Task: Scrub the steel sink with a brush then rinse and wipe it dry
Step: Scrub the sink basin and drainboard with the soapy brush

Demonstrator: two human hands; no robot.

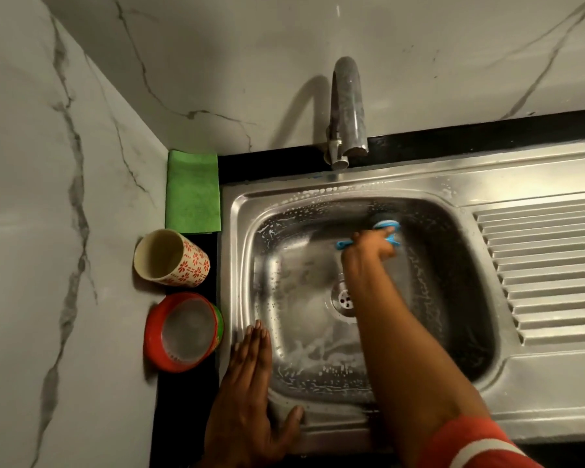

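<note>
The steel sink (pixel 453 298) fills the middle, its basin streaked with soapy foam and droplets. My right hand (pixel 368 248) reaches deep into the basin and grips a blue-handled brush (pixel 387 226), whose round head presses against the far wall of the bowl below the tap (pixel 348 106). My left hand (pixel 250 383) lies flat with straight fingers on the sink's front-left rim, thumb along the front edge. The drain (pixel 343 298) shows partly beside my right forearm. A folded green cloth (pixel 192 192) lies on the black counter at the sink's back-left corner.
A cream cup with red flower marks (pixel 169 258) and a red tub with a pale inside (pixel 183 332) stand on the narrow black counter left of the sink. The ribbed steel drainboard (pixel 547 265) extends right. Marble walls close in at the left and back.
</note>
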